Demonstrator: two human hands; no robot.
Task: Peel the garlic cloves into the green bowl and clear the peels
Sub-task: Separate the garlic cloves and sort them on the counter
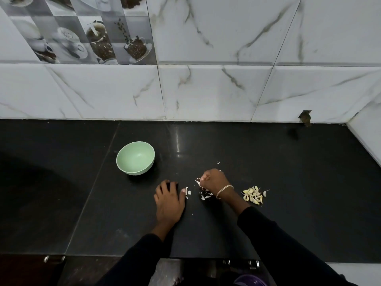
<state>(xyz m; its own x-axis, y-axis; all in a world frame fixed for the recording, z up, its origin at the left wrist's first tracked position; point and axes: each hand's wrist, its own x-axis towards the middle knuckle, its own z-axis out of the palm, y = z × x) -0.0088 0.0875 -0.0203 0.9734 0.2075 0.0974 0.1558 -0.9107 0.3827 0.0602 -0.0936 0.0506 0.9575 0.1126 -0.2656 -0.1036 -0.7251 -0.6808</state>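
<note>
I am seeing the right hand point(214, 180) bunching into a fist on the black countertop point(288, 182), its fingers curling round white garlic peels point(198, 182) that are poking out at the thumb side. More peel scraps point(206, 195) are lying just under that wrist, where a pale bracelet point(224, 190) is sitting. The left hand point(169, 201) is resting palm down on the counter, fingers spread and only slightly bent, holding nothing; its thumb is lying just beside a couple of loose peel pieces point(187, 191). Both black sleeves are reaching in from the near edge.

To the right of the right hand, a small heap of garlic cloves point(254, 196) is lying on the counter. The green bowl point(123, 162) is standing upright beyond the left hand, apart from both hands, showing me only its bare inside. Marble-look wall tiles point(206, 89) are rising behind.
</note>
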